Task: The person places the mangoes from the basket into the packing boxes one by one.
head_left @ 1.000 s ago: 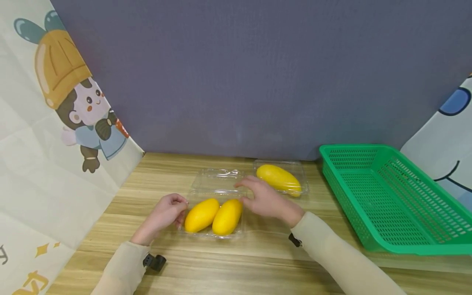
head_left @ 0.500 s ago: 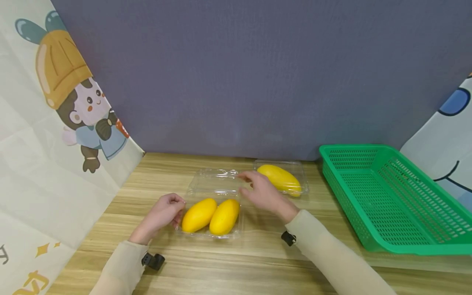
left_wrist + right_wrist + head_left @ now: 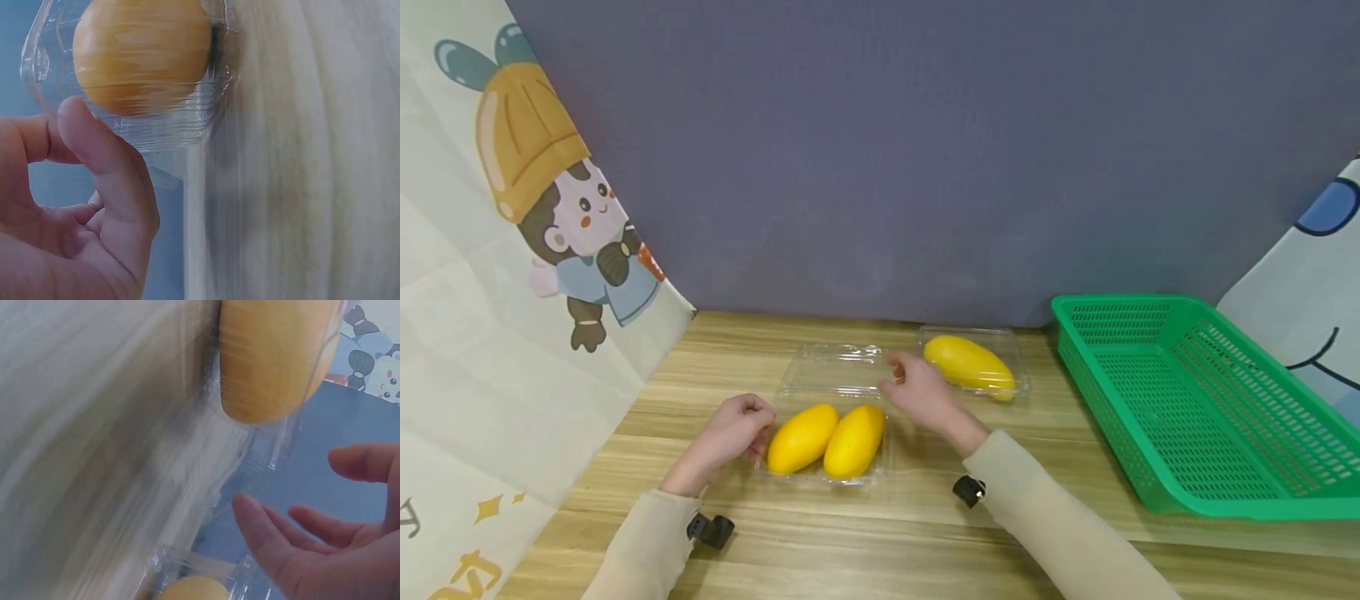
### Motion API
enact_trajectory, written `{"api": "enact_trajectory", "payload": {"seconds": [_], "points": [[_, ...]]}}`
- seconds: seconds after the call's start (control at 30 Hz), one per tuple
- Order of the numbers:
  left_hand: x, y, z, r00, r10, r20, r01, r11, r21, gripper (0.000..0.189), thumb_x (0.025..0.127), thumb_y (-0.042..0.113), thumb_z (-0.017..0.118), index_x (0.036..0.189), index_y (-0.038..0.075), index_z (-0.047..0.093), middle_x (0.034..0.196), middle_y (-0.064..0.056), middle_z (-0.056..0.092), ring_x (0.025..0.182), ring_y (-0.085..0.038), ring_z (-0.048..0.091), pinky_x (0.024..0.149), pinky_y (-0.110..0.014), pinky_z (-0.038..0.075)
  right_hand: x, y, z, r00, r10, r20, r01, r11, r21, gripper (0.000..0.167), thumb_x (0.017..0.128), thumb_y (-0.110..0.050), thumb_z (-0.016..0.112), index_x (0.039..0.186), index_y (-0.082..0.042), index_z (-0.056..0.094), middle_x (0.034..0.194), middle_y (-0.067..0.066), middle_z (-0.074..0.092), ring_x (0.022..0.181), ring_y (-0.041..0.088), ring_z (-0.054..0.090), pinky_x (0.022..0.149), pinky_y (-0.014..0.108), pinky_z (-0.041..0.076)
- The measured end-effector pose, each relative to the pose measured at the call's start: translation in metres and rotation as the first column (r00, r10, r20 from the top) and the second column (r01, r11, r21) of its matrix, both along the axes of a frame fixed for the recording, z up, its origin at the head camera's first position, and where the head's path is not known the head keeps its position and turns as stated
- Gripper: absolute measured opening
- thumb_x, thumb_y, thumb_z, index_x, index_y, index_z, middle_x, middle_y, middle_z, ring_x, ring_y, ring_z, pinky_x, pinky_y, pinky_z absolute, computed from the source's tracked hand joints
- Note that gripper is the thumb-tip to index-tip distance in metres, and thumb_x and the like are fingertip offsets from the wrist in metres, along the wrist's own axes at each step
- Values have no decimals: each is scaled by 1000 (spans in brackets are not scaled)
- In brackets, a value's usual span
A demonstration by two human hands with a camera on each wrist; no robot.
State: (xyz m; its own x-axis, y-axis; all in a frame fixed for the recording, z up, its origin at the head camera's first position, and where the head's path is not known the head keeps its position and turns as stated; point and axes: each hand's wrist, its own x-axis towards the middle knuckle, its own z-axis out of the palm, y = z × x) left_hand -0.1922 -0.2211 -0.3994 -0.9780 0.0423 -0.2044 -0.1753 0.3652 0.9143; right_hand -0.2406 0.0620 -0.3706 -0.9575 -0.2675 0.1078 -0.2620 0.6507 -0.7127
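Two yellow mangoes (image 3: 802, 439) lie side by side in the base of a clear plastic clamshell box (image 3: 857, 481), whose lid (image 3: 838, 367) is folded back flat behind them. My left hand (image 3: 735, 431) pinches the box's left rim between thumb and index finger; the left wrist view has those fingertips (image 3: 76, 115) right at the rim, beside a mango (image 3: 144, 53). Over by the lid's right edge is my right hand (image 3: 921, 392), fingers spread and gently bent, holding nothing. In the right wrist view its fingers (image 3: 262, 531) are apart from the box.
A second clear box (image 3: 1018, 362) with one mango (image 3: 970, 364) stands at the back, near the grey wall panel (image 3: 880, 167). On the right of the wooden table (image 3: 850, 550) sits a green slatted basket (image 3: 1138, 475). Printed cloth (image 3: 490, 358) hangs on the left.
The open clamshell box with its two mangoes has shifted slightly left along with my left hand. My right hand has come away from the box's right side and moved up beside the lid.
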Motion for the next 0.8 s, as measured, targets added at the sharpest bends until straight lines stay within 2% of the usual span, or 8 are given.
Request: {"api": "enact_trajectory", "payload": {"seconds": [0.27,0.33,0.43,0.53,0.6,0.63,0.67,0.8], "points": [[0,-2,1,1000,9,0,-9,1000,-13,17,90,10,47,97,-5,52,69,-10,48,54,-19,46,47,-31,48,3,-9,-6,999,-30,36,28,998,50,56,88,-27,58,135,2,45,119,21,59,101,29,59,86,45,50],[0,-3,1,1000,11,3,-11,1000,-13,17,90,10,47,96,-5,51,68,-10,48,54,-19,46,47,-31,48,4,-11,-9,998,-43,52,41,998,40,59,89,-29,56,137,2,43,121,22,58,90,29,63,82,44,52],[0,-3,1,1000,13,7,-13,1000,-14,17,89,10,47,96,-4,51,68,-10,48,54,-19,46,47,-31,48,4,-13,-15,997,-63,48,61,998,29,59,90,-31,55,136,5,43,120,23,58,81,23,62,76,38,53],[0,-3,2,1000,15,10,-15,1000,-12,16,90,11,47,96,-4,51,68,-10,48,53,-19,46,47,-32,48,4,-14,-22,994,-62,89,64,998,-15,58,91,-30,53,133,9,43,100,22,64,62,22,60,59,35,53],[1,-2,2,1000,14,11,-14,1000,-10,16,91,12,47,96,-4,51,67,-9,47,52,-19,45,46,-32,47,3,-13,-25,990,-65,127,71,996,-46,58,91,-30,53,132,10,44,87,19,65,56,21,58,53,35,51],[1,-2,2,1000,13,11,-13,1000,-7,17,91,12,47,96,-4,50,67,-9,47,52,-19,45,46,-31,47,2,-13,-26,987,-67,144,77,995,-64,57,91,-29,53,130,11,45,86,19,64,52,21,57,52,35,51],[1,-2,3,1000,13,11,-13,1000,-6,17,91,12,47,96,-4,50,67,-9,47,52,-19,45,46,-31,47,1,-13,-27,983,-71,169,87,993,-85,56,91,-28,53,130,12,45,86,19,64,50,23,56,52,36,50],[1,-2,3,1000,11,6,-11,1000,-4,17,91,11,47,96,-5,50,67,-9,47,52,-19,44,46,-31,46,-2,-12,-30,975,-105,195,131,984,-124,54,90,-26,55,128,11,48,108,21,61,77,24,59,77,39,51]]}}
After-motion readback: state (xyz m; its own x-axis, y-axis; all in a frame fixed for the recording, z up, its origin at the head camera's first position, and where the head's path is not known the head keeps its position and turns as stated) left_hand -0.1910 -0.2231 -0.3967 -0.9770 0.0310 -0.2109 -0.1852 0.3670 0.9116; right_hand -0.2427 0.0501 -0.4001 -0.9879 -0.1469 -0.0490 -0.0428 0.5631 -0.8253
